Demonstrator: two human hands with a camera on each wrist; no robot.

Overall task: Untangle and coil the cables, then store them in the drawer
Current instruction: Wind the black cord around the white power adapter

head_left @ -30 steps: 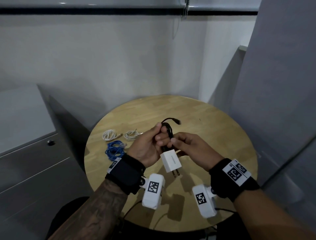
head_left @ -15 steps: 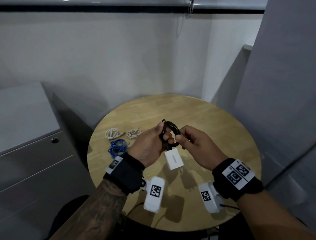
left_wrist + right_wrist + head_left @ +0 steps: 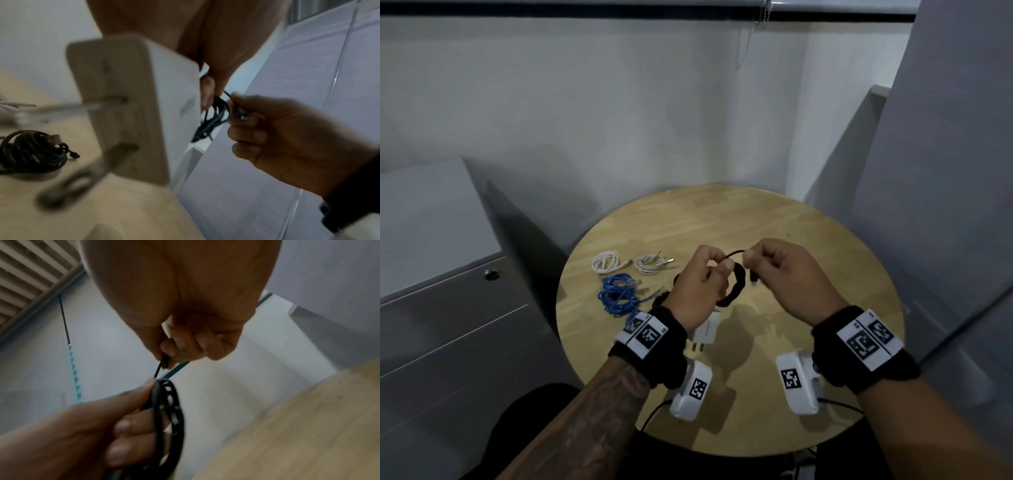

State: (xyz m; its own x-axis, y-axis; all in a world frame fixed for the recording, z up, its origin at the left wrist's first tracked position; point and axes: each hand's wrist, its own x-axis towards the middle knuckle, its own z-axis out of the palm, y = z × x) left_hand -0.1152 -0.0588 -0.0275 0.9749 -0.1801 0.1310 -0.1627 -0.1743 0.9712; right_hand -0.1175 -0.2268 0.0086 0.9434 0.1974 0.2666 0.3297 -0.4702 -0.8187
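Note:
Above the round wooden table (image 3: 808,240), my left hand (image 3: 717,270) grips a coiled black cable (image 3: 736,291). Its white charger plug (image 3: 707,330) hangs below that wrist and looks large and blurred in the left wrist view (image 3: 127,105). My right hand (image 3: 751,255) pinches the cable's free end, and a short stretch runs taut between the two hands. In the right wrist view the coil (image 3: 168,410) hangs from the left hand's fingers (image 3: 123,425). On the table lie two white coiled cables (image 3: 604,262) (image 3: 650,263), a blue cable bundle (image 3: 618,294) and another black bundle (image 3: 30,151).
A grey drawer cabinet (image 3: 448,325) with a round lock (image 3: 491,274) stands left of the table, its drawers closed. White walls stand close behind, and a grey panel (image 3: 945,205) is at the right. The table's right half is bare wood.
Both hands have risen and drawn apart. The right hand has pulled the cable's free end out to the right, and the charger now hangs under the left wrist.

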